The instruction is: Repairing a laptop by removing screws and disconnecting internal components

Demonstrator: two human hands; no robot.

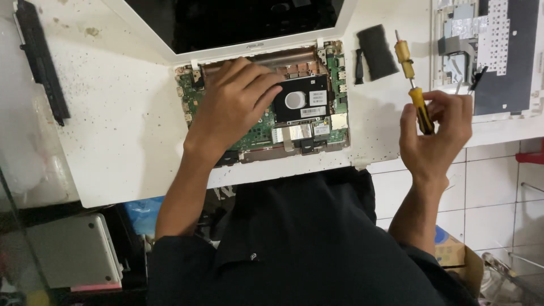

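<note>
Head view looks down on a white counter [124, 130] with an opened white laptop [260, 96] lying on it, its bottom cover off. The left hand [235, 102] lies flat over the exposed green circuit board [258, 133], fingers spread and loosely bent, fingertips touching the edge of the black hard drive [303, 97]; it grips nothing that I can see. The right hand [436, 127] is held up off to the side of the laptop, closed around the lower part of a yellow-and-black screwdriver [416, 99], which stands nearly upright with its upper end above the fingers. Between the two hands, beyond the laptop's edge, lies a black foam-like pad [377, 52]. Beyond the right hand sits a detached keyboard panel [498, 51]. Far out past the left hand, a long black battery bar [39, 59] rests on the counter.
</note>
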